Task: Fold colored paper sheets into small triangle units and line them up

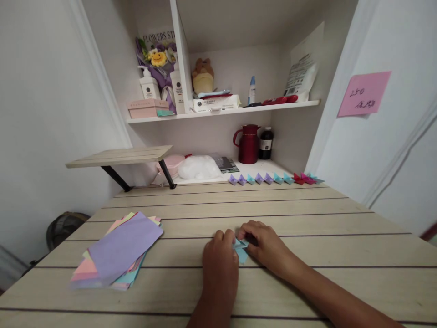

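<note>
Both my hands meet near the middle of the wooden table (pixel 307 255) on a small folded light-blue paper piece (pixel 241 249). My left hand (pixel 220 262) is curled with its fingers pressed on the left part of the paper. My right hand (pixel 262 243) pinches the paper's upper right edge with bent fingers. Most of the paper is hidden under the fingers. A stack of coloured paper sheets (pixel 119 250), purple on top, lies to the left of my hands.
A row of several small folded paper shapes (pixel 273 178) in purple, blue and red lines the table's far edge. Behind stand a red jug (pixel 248 144), a dark bottle (pixel 266 143), a raised wooden shelf (pixel 123 156) and upper shelves with bottles. A pink note (pixel 363 94) sticks on the right wall.
</note>
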A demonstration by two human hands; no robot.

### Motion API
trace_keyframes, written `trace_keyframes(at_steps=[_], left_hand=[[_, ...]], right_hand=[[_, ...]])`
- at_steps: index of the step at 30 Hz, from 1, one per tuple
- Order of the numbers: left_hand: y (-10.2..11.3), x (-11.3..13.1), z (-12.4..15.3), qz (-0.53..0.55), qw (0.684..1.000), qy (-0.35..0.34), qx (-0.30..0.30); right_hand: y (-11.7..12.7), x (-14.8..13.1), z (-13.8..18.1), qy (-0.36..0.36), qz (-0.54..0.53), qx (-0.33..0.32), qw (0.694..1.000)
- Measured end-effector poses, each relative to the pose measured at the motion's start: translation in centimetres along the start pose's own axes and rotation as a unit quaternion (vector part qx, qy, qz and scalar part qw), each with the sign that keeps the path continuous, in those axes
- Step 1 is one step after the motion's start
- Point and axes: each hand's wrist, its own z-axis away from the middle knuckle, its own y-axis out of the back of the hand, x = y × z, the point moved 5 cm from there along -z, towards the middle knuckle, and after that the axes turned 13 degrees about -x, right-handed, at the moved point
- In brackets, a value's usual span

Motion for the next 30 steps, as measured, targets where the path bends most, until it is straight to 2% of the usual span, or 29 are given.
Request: trace_keyframes(at_steps=[9, 13, 17, 20, 24, 30], left_hand=[[0.3, -0.4, -0.3, -0.038, 0.996, 0.053, -0.066], [0.9, -0.6, 0.3, -0.031, 0.995, 0.033, -0.087], [1.5, -1.3, 0.8, 0.072, 0.992, -0.013, -0.106], [1.6, -1.8, 0.7, 0.133, 0.986, -0.017, -0.102], [1.5, -2.0, 0.3, 0.102, 0.992, 0.021, -0.071], [1.3, -2.4, 0.2, 0.144, 0.986, -0.002, -0.08]], right_hand=[[1.2, -0.1, 0.6, 0.05, -0.075, -0.056, 0.994], [1.3, -0.2, 0.9, 0.063, -0.032, -0.09, 0.993], [1.6, -0.7, 1.3, 0.07, 0.021, -0.142, 0.987], [1.5, -1.1, 1.2, 0.061, 0.036, -0.13, 0.989], [0.9, -1.2, 0.9, 0.05, 0.027, -0.086, 0.995], [1.1, -1.1, 1.2, 0.08, 0.004, -0.13, 0.988]])
